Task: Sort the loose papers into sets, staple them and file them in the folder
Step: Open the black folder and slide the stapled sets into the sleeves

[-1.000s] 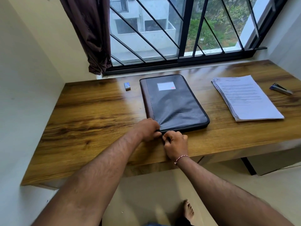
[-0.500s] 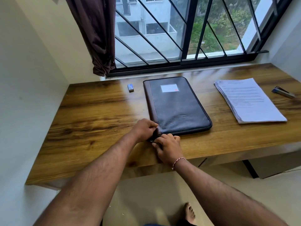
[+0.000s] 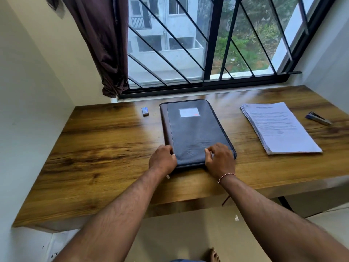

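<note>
From the head camera I look down on a wooden desk (image 3: pixel 105 148) set under a barred window (image 3: pixel 207 44). The folder (image 3: pixel 196 133) lies flat and closed in the middle of it, dark, with a pale label (image 3: pixel 188 112) near its far end and its long side running away from me.

My left hand (image 3: pixel 162 158) sits at the folder's near left corner, knuckles up, fingers curled down against the edge. Whether they pinch anything there I cannot tell, since the hand hides the fingertips.

My right hand (image 3: pixel 221 161) is at the near right corner. Its fingers are bent and bunched on top of the cover, and the thumb (image 3: pixel 207 151) is spread out to the left, lying on the cover. A thin bracelet (image 3: pixel 225 176) circles that wrist.

The stack of papers (image 3: pixel 279 127) lies to the right of the folder, apart from it and untouched. The stapler (image 3: pixel 318 118) rests just beyond the papers, near the desk's right end. A small box (image 3: pixel 145 111) sits just left of the folder's far corner. A brown curtain (image 3: pixel 102 44) hangs at the window's left side, and a bare foot (image 3: pixel 214 255) shows on the floor below.
</note>
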